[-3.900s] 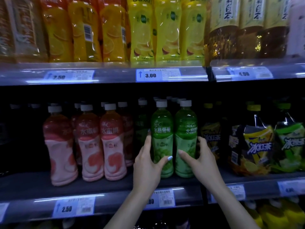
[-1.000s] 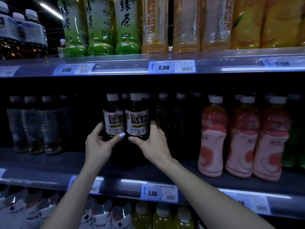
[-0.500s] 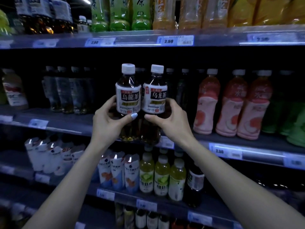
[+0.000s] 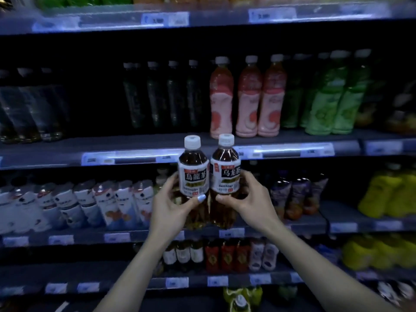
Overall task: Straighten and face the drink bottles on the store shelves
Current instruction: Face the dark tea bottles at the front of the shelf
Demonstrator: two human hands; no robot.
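I hold two dark oolong tea bottles with white caps and white labels side by side, in the air in front of the shelves. My left hand (image 4: pixel 172 204) grips the left tea bottle (image 4: pixel 194 176) round its lower half. My right hand (image 4: pixel 249 200) grips the right tea bottle (image 4: pixel 225 174) the same way. Both labels face me and both bottles stand upright, clear of the middle shelf (image 4: pixel 135 146). Dark bottles (image 4: pixel 157 95) remain at the back of that shelf.
Pink peach drinks (image 4: pixel 246 97) and green bottles (image 4: pixel 331 95) stand on the middle shelf to the right. Below are white-labelled bottles (image 4: pixel 90 203), dark juice bottles (image 4: pixel 297 194) and yellow bottles (image 4: pixel 387 190). A lower shelf holds red bottles (image 4: pixel 227 255). Price tags line the shelf edges.
Both hands have lifted the two tea bottles off the middle shelf and drawn them down and toward me. The view has pulled back and tilted lower, showing more shelves.
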